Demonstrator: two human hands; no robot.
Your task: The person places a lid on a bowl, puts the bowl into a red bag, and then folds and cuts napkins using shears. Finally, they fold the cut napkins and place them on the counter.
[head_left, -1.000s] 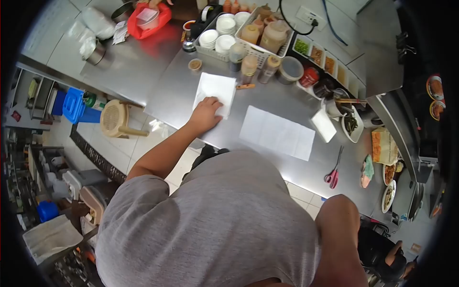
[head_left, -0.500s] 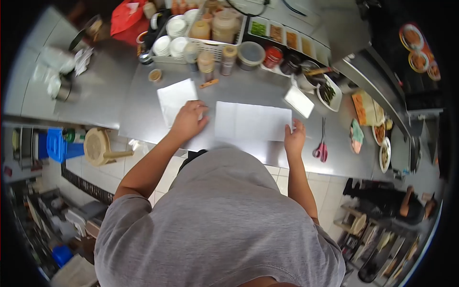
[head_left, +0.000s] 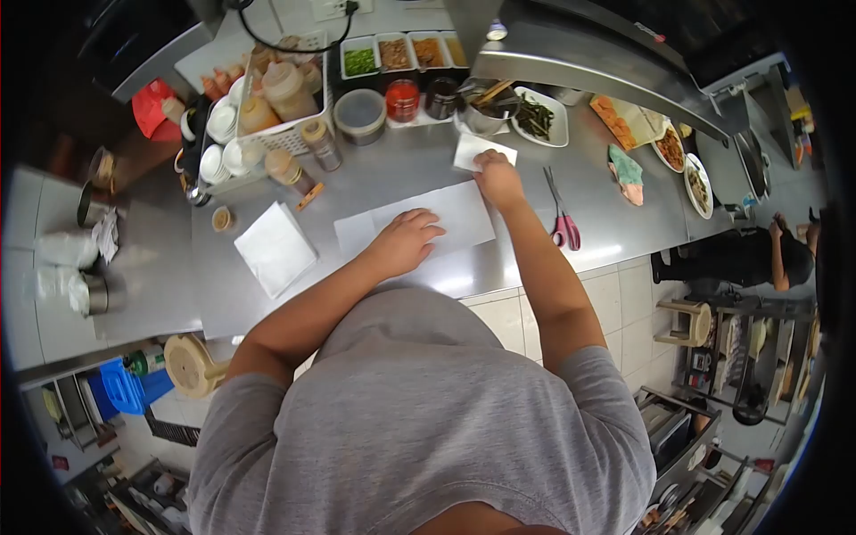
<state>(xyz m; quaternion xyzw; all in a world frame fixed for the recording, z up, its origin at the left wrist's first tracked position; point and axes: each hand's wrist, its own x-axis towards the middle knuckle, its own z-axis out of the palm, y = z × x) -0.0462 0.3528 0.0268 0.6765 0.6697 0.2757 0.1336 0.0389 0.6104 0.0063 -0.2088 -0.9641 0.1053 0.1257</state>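
A white paper sheet (head_left: 357,234) lies long side across the steel counter in front of me. My left hand (head_left: 406,242) rests on it, fingers spread loosely and slightly bent. My right hand (head_left: 499,183) is beyond the sheet's right end, its fingers closed at the near edge of a small white stack of squares (head_left: 473,150), which look like paper. Its fingertips are partly hidden. Left of the sheet is a stack of larger white papers (head_left: 275,250). Scissors with pink-red handles (head_left: 563,227) lie to the right of my right forearm.
Along the back stand a white basket of sauce bottles (head_left: 283,138), a lidded tub (head_left: 360,116), a red-filled jar (head_left: 402,101) and trays of toppings (head_left: 393,55). Farther right are a dish of dark greens (head_left: 540,116) and a cloth (head_left: 626,174). A person (head_left: 749,256) stands at far right.
My right hand has moved from the sheet's right end to the small white stack. My left hand has shifted from the left paper stack onto the sheet, which now lies tilted. The camera view has turned.
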